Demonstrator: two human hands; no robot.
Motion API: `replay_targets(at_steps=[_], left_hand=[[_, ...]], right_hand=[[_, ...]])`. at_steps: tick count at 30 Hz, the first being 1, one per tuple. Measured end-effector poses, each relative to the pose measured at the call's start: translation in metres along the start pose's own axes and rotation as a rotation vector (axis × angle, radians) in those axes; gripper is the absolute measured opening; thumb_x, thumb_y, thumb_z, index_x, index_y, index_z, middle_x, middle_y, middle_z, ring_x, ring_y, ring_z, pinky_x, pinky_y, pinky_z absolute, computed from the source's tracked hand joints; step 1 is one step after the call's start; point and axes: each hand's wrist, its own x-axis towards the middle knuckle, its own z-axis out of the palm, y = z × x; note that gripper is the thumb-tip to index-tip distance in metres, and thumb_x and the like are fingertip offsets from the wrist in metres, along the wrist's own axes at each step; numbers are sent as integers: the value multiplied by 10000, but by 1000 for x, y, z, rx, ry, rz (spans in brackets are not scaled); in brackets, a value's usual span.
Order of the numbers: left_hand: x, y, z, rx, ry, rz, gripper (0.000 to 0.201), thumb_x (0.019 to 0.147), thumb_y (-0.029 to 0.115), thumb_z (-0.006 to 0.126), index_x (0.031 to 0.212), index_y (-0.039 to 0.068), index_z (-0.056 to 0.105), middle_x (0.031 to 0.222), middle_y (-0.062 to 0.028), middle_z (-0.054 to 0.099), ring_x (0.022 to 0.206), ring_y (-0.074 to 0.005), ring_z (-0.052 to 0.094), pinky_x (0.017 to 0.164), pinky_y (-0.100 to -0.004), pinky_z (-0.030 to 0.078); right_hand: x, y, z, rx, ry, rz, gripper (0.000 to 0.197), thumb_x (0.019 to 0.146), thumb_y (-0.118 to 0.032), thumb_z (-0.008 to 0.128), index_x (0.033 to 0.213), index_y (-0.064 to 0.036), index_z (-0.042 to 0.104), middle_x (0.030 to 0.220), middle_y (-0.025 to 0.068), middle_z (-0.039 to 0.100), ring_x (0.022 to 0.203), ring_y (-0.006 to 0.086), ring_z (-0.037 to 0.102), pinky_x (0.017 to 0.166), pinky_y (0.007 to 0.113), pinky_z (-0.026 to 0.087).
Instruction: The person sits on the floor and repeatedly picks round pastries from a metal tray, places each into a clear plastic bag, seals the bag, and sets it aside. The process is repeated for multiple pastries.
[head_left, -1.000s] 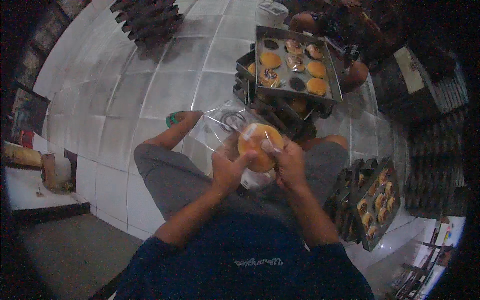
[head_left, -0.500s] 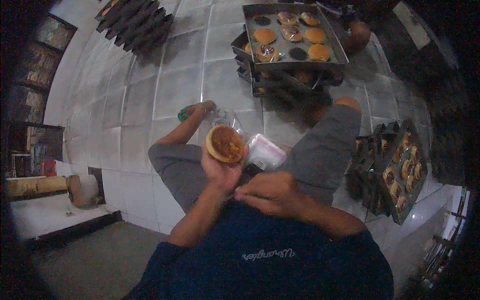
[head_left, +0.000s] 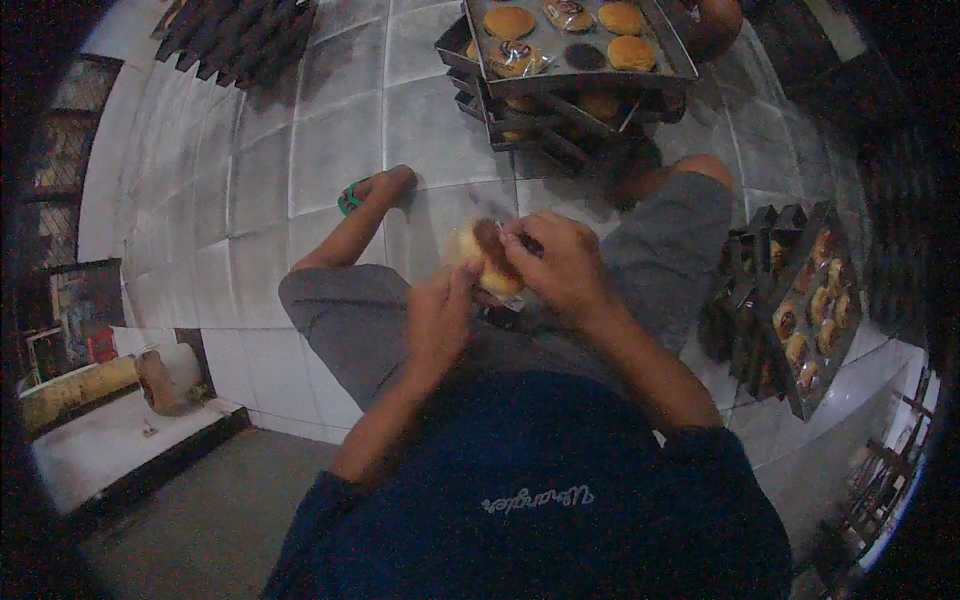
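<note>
Bun [head_left: 490, 256] is sitting nr ctr of frame, btwn my hands: L hand [head_left: 440, 315] is pinching its left edge, R hand [head_left: 562, 262] is pressing fingertips together at its right, can't tell on what.

Left side: white ledge [head_left: 95, 455], brown-and-white cylinder [head_left: 172, 380] on it; small red item [head_left: 101, 343] just above. Upper left: jagged dark stack [head_left: 238, 38], grey floor tiles [head_left: 335, 140].

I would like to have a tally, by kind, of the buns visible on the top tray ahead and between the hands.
Plain golden buns on the tray: 3
Dark-patterned buns on the tray: 2
Held bun: 1
Total: 6
</note>
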Motion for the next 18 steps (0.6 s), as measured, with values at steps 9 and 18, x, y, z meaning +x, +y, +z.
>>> replay_targets(at_steps=[9,18], left_hand=[[9,4,14,165,-176,194,468,1053,367,557,921,-41,744,694,-137,723,621,-248,701,651,-411,548],[57,-87,11,-467,-458,117,847,1012,745,347,985,15,776,799,-105,754,674,-254,703,651,-399,570]], right_hand=[[0,9,-27,-56,18,12,126,838,-134,790,887,-27,744,830,156,716,687,246,710,624,370,551],[7,1,-68,-37,124,-4,143,847,-189,796,903,-61,764,885,125,745,749,281,732,685,393,577]])
